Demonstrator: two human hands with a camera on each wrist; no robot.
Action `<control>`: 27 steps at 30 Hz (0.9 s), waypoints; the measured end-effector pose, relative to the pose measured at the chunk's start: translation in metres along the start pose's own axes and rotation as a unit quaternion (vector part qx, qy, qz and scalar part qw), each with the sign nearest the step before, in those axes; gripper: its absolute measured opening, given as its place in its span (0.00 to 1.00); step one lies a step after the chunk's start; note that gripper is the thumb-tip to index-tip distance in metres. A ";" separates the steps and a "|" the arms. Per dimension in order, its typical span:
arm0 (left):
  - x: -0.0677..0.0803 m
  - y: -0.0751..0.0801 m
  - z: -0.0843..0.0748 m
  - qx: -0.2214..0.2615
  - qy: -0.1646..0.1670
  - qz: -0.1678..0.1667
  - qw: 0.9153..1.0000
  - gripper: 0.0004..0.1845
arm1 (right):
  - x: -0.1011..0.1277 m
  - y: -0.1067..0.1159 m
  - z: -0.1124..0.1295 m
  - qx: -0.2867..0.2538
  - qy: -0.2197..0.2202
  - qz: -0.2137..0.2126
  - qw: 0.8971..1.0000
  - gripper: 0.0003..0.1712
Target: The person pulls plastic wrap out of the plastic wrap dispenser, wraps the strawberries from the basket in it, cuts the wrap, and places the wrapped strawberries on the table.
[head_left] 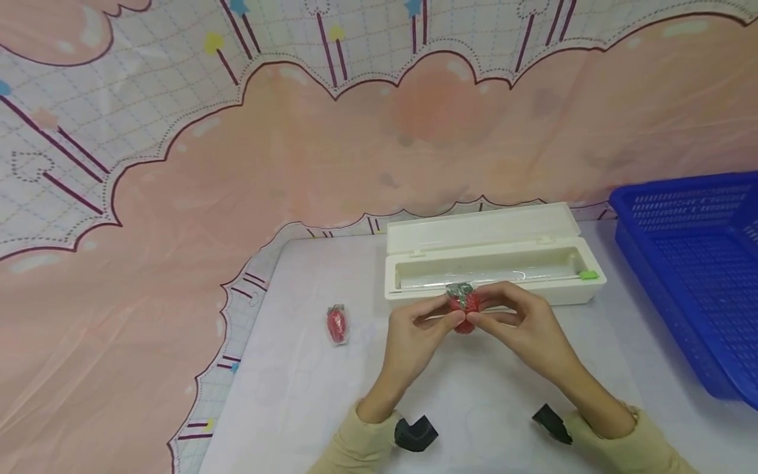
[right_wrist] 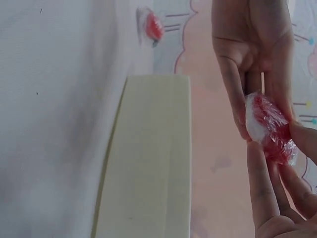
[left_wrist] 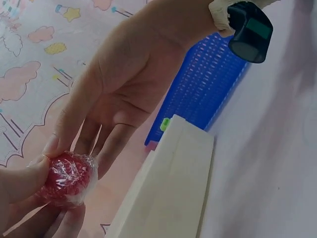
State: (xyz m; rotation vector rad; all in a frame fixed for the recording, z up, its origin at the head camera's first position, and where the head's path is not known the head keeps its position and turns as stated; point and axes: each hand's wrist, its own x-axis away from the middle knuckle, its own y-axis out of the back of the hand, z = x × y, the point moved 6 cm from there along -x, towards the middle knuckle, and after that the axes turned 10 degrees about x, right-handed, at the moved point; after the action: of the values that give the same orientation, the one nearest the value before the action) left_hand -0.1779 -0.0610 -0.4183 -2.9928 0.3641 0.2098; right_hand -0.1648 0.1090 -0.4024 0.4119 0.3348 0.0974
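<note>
hands both pinch wrapped strawberry (head_left: 464,308) btwn fingertips, left hand (head_left: 416,332) & right hand (head_left: 530,329), above desk (head_left: 308,395) just near of open wrap box (head_left: 491,260). 2nd wrapped strawberry (head_left: 337,324) lies left; blue basket (head_left: 693,263) far right.

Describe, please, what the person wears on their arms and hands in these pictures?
Both hands are bare: the left hand and right hand wear no gloves or rings. Pale yellow long sleeves reach the wrists, with snug cuffs. A small black wrist-mounted camera unit sits under each wrist; the right one shows a green panel.
</note>
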 end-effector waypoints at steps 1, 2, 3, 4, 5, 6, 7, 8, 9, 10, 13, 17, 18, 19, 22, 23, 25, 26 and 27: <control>0.000 0.002 0.000 -0.001 0.003 -0.001 1.000 0.19 | 0.000 -0.001 0.000 0.000 0.002 0.002 1.000 0.18; 0.000 0.003 0.000 -0.003 0.007 -0.002 1.000 0.19 | -0.001 -0.001 0.001 0.000 0.004 0.005 1.000 0.18; -0.001 0.004 0.000 -0.004 0.010 -0.001 1.000 0.18 | -0.001 -0.002 0.001 0.000 0.008 0.007 1.000 0.18; -0.001 0.006 0.000 -0.005 0.012 -0.001 1.000 0.18 | -0.001 -0.003 0.002 0.001 0.010 0.010 1.000 0.19; -0.001 0.007 0.000 -0.003 0.015 0.000 1.000 0.17 | -0.001 -0.003 0.002 0.003 0.012 0.013 1.000 0.19; 0.000 0.008 0.000 0.000 0.017 0.002 1.000 0.17 | -0.002 -0.004 0.003 0.004 0.012 0.016 1.000 0.18; 0.000 0.010 -0.001 0.003 0.019 0.004 1.000 0.17 | -0.002 -0.005 0.003 0.006 0.012 0.020 1.000 0.18; 0.000 0.012 -0.001 0.006 0.021 0.005 1.000 0.17 | -0.002 -0.005 0.003 0.007 0.011 0.023 1.000 0.18; 0.001 0.014 -0.001 0.006 0.023 0.005 1.000 0.17 | -0.001 -0.005 0.003 0.011 0.010 0.025 1.000 0.18; 0.002 0.016 -0.002 0.006 0.025 0.003 1.000 0.18 | -0.001 -0.005 0.002 0.016 0.009 0.026 0.999 0.18; 0.004 0.026 -0.002 -0.001 0.028 -0.012 1.000 0.17 | 0.000 -0.005 0.001 0.030 0.005 0.028 0.999 0.18; 0.008 0.041 -0.003 -0.015 0.030 -0.030 0.999 0.17 | 0.001 -0.003 0.001 0.042 0.008 0.029 0.999 0.17; 0.010 0.044 -0.003 -0.018 0.030 -0.033 0.999 0.17 | 0.002 -0.002 0.000 0.045 0.009 0.028 0.999 0.18; 0.011 0.048 -0.003 -0.021 0.032 -0.036 0.999 0.17 | 0.002 -0.001 0.000 0.049 0.010 0.028 0.998 0.17; 0.016 0.059 -0.001 -0.030 0.038 -0.044 0.998 0.17 | 0.004 0.001 -0.003 0.059 0.014 0.027 0.998 0.17; 0.018 0.063 0.000 -0.033 0.041 -0.047 0.998 0.17 | 0.005 0.002 -0.004 0.062 0.016 0.026 0.998 0.17; 0.022 0.071 0.003 -0.037 0.048 -0.053 0.997 0.18 | 0.006 0.005 -0.006 0.064 0.023 0.024 0.997 0.17; 0.024 0.075 0.004 -0.040 0.051 -0.057 0.996 0.18 | 0.007 0.006 -0.007 0.066 0.026 0.023 0.997 0.17; 0.026 0.080 0.006 -0.044 0.055 -0.062 0.996 0.18 | 0.008 0.007 -0.008 0.067 0.029 0.022 0.997 0.17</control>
State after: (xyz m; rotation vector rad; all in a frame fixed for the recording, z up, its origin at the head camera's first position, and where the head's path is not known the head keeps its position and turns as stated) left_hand -0.1735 -0.1428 -0.4361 -3.1077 0.1827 0.0508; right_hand -0.1604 0.1193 -0.4088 0.5494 0.3918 0.1305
